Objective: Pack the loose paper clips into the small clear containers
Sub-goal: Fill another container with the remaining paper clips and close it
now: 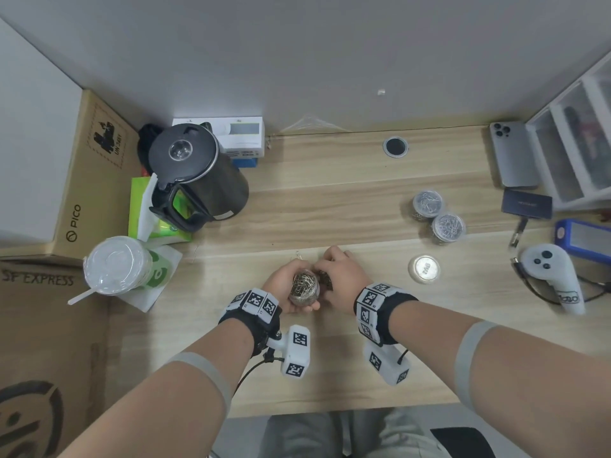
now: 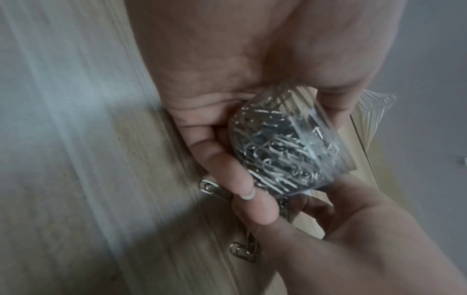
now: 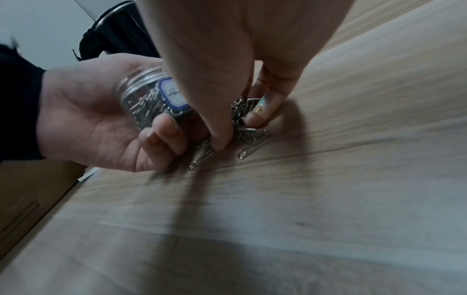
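Note:
My left hand [image 1: 287,287] grips a small clear round container [image 1: 305,287] nearly full of silver paper clips, held just above the wooden desk [image 1: 330,200]. The same container [image 2: 285,151] fills the left wrist view, and in the right wrist view the container [image 3: 151,99] shows a blue-edged label. Right beside it, my right hand [image 1: 340,276] pinches a bunch of loose paper clips [image 3: 242,117] on the desk between thumb and fingers. A few more loose clips [image 2: 242,250] lie flat under the hands.
Two lidded containers of clips [image 1: 428,203] [image 1: 448,228] and a loose lid [image 1: 425,269] stand at the right. A black kettle [image 1: 195,176], a lidded cup [image 1: 115,266] and cardboard boxes [image 1: 96,180] crowd the left. A phone [image 1: 512,157], a controller [image 1: 552,276] and drawers [image 1: 575,133] line the right edge.

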{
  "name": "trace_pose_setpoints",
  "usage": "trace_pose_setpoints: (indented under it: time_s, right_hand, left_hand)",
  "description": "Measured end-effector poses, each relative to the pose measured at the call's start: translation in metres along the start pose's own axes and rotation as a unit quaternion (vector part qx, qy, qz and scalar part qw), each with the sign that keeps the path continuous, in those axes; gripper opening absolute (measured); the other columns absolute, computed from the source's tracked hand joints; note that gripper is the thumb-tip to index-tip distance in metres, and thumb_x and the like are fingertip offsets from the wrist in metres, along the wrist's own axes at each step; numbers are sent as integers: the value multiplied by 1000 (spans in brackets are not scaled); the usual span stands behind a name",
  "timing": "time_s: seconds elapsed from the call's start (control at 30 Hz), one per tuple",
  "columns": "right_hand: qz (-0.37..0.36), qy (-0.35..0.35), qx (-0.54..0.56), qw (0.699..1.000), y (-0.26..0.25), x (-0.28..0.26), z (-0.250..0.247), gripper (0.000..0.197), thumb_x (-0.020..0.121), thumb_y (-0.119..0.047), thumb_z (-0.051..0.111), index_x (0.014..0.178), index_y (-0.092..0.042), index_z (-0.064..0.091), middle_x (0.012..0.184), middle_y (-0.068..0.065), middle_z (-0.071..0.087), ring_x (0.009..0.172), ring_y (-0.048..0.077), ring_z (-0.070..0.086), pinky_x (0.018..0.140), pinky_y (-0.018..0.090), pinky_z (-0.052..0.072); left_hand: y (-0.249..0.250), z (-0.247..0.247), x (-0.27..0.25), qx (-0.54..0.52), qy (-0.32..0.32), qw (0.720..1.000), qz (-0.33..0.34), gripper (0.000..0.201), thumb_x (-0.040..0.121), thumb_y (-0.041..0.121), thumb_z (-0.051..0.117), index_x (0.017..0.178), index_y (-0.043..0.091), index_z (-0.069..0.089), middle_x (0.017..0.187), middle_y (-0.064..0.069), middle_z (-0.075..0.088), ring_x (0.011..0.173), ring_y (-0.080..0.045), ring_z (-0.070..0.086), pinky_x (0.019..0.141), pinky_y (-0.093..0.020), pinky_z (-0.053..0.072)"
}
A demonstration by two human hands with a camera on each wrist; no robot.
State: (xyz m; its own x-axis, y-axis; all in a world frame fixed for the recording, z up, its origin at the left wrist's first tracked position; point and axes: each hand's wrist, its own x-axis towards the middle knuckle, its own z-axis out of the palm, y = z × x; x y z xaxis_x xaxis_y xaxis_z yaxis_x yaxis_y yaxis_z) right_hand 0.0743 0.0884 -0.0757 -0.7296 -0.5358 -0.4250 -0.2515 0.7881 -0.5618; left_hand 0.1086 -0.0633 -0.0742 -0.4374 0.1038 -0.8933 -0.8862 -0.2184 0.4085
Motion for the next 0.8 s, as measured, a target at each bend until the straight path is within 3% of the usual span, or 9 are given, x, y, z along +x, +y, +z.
trace_pose_setpoints:
  time_s: [0.1,0.3,0.37,0.53,0.8]
  right_hand:
    - [4,11,7,1000,-3,1,-1,35,80,-1,57,111,-15,66,117,4,49,105,27,42,90,36,41]
    - [12,6,0,1000,-4,4,-4,38,79,6,50,107,-12,68,114,5,54,105,28,44,89,34,41]
    - [18,7,2,1000,-3,6,-7,32,80,5,50,101,-11,69,111,6,56,104,30,47,89,36,41]
    - [24,19,16,999,1,6,-18,24,81,-2,57,98,-10,72,105,9,64,100,29,58,83,29,43]
    - [15,46,61,997,-9,1,-48,18,83,-11,63,96,-14,74,97,4,73,90,21,65,86,30,50]
  left_hand:
    - [4,4,0,-2,3,1000,-4,39,98,39,47,91,5,63,64,-12,66,47,-28,64,43,-23,46]
    - [6,4,-2,-19,18,1000,-14,38,99,40,47,92,7,64,65,-12,66,46,-28,65,41,-23,48]
    - [6,1,-2,-25,22,999,-18,40,99,42,47,92,6,63,65,-11,66,46,-28,65,40,-22,48]
    - [8,-4,-3,-39,53,998,-14,40,96,43,52,98,3,61,66,-15,66,48,-30,65,39,-24,50]
    - [14,-1,-2,-63,103,993,-14,44,92,49,59,95,5,61,64,-15,67,52,-33,67,41,-28,52]
